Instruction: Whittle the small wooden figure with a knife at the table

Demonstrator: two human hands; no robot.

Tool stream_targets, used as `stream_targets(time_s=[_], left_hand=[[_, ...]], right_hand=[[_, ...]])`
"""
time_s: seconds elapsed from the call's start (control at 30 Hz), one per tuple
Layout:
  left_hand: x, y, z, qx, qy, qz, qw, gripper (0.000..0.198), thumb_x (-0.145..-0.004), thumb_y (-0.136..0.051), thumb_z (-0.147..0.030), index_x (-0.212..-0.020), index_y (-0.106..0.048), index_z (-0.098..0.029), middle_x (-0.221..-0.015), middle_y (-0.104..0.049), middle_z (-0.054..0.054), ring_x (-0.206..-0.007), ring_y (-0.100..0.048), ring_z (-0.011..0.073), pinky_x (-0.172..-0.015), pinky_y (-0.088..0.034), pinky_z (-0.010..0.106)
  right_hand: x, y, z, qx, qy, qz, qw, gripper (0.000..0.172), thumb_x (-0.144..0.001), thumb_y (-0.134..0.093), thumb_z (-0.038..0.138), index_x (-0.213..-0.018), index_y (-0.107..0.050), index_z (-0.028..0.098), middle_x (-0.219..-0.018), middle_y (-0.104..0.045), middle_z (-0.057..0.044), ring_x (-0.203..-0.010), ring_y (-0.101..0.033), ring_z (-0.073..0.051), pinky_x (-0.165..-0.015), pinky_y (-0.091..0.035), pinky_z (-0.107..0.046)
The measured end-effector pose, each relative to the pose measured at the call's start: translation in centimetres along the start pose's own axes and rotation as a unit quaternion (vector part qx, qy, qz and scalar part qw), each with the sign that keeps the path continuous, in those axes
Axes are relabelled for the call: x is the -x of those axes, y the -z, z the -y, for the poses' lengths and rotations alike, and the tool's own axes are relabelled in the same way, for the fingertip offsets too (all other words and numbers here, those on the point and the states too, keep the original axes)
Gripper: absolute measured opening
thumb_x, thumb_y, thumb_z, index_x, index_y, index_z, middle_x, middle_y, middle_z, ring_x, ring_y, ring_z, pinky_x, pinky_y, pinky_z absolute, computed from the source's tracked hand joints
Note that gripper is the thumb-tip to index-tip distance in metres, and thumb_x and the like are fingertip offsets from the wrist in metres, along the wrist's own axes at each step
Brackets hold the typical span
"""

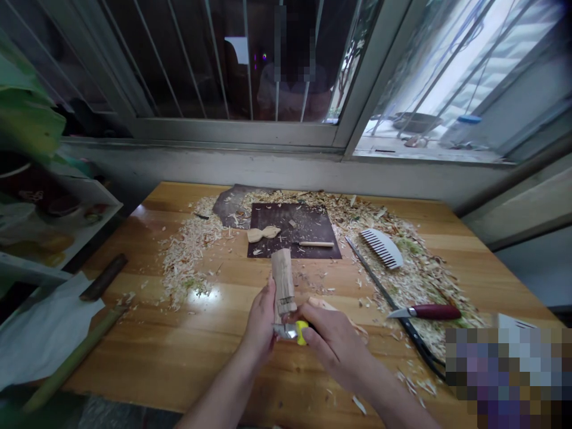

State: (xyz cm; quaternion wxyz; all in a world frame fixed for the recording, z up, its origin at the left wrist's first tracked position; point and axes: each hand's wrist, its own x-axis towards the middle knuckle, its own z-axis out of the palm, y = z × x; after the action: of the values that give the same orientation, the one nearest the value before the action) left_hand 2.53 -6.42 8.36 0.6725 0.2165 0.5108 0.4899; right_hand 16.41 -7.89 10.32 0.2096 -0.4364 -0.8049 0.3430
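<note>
My left hand [260, 319] is closed around a squared block of pale wood [282, 273], held tilted above the table with its far end pointing away from me. A notch is cut across the block near its lower end. My right hand [333, 338] grips a yellow-collared knife [300, 332], its metal blade lying across the near end of the wood; most of the handle is hidden in the fingers. Beyond the block, a partly shaped wooden figure [263, 233] and a thin light-handled carving tool [315, 243] rest on a dark mat [295, 214].
Wood shavings [190, 256] ring the wooden table [147, 333]. At right lie a white comb [382, 247], a red-handled knife [431, 311] and a long dark saw-like tool [379, 286]. A dark stick [105, 277] and a greenish stick [75, 357] are at left. A barred window [241, 128] stands behind.
</note>
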Motion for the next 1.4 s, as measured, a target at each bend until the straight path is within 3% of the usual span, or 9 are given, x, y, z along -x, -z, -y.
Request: stream_targets(time_s=[0.23, 0.63, 0.87, 1.07, 1.23, 1.4], left_hand=[[0.8, -0.7, -1.3, -0.004, -0.01, -0.043, 0.999, 0.052, -0.061, -0.053, -0.069, -0.058, -0.049, -0.017, -0.041, -0.042, -0.006, -0.036, -0.035, 0.006, -0.039, -0.028, 0.02], [2.2, -1.6, -2.2, 0.04, 0.008, -0.054, 0.998, 0.045, -0.06, -0.062, -0.059, -0.056, -0.046, -0.017, -0.039, -0.04, -0.008, -0.034, -0.034, 0.0052, -0.038, -0.028, 0.019], [2.2, -1.8, -1.9, 0.078, -0.004, -0.065, 0.995, 0.046, -0.063, -0.06, -0.06, -0.057, -0.042, -0.018, -0.042, -0.041, -0.008, -0.034, -0.033, 0.0047, -0.037, -0.027, 0.018], [2.4, -2.0, -2.2, 0.099, -0.023, -0.062, 0.993, 0.045, -0.061, -0.064, -0.057, -0.058, -0.041, -0.018, -0.044, -0.039, -0.009, -0.037, -0.034, 0.0045, -0.036, -0.027, 0.017], [2.7, -2.1, -2.2, 0.068, 0.002, -0.063, 0.996, 0.046, -0.062, -0.06, -0.06, -0.06, -0.042, -0.018, -0.042, -0.04, -0.008, -0.034, -0.034, 0.0046, -0.033, -0.022, 0.016], [2.6, -2.5, -2.4, 0.061, -0.007, -0.034, 0.998, 0.05, -0.061, -0.056, -0.065, -0.057, -0.042, -0.018, -0.039, -0.039, -0.008, -0.031, -0.031, 0.0044, -0.033, -0.021, 0.018]], right_hand=[[-0.3, -0.1, 0.6, 0.067, 0.025, -0.008, 0.997, 0.038, -0.094, -0.024, 0.034, -0.082, -0.058, 0.022, -0.067, -0.059, 0.0, -0.062, -0.052, -0.014, -0.06, -0.031, -0.024], [0.2, 0.4, 1.0, 0.118, 0.075, -0.031, 0.99, 0.037, -0.092, -0.027, 0.027, -0.064, -0.05, 0.02, -0.059, -0.054, 0.0, -0.056, -0.046, -0.013, -0.057, -0.029, -0.025], [-0.1, -0.8, 0.5, 0.14, 0.064, -0.112, 0.982, 0.037, -0.091, -0.025, 0.023, -0.064, -0.049, 0.019, -0.06, -0.051, -0.002, -0.057, -0.045, -0.014, -0.056, -0.029, -0.025], [-0.3, -1.5, 0.4, 0.137, 0.056, -0.149, 0.978, 0.038, -0.09, -0.024, 0.021, -0.065, -0.052, 0.018, -0.06, -0.053, -0.003, -0.057, -0.046, -0.014, -0.057, -0.03, -0.026], [-0.4, -1.7, -0.1, 0.128, 0.037, -0.169, 0.977, 0.038, -0.09, -0.022, 0.022, -0.067, -0.052, 0.018, -0.06, -0.053, -0.003, -0.058, -0.047, -0.014, -0.057, -0.031, -0.025], [-0.3, -1.1, 0.0, 0.031, 0.017, -0.131, 0.991, 0.041, -0.092, -0.021, 0.027, -0.06, -0.046, 0.02, -0.057, -0.049, 0.0, -0.055, -0.044, -0.012, -0.056, -0.031, -0.024]])
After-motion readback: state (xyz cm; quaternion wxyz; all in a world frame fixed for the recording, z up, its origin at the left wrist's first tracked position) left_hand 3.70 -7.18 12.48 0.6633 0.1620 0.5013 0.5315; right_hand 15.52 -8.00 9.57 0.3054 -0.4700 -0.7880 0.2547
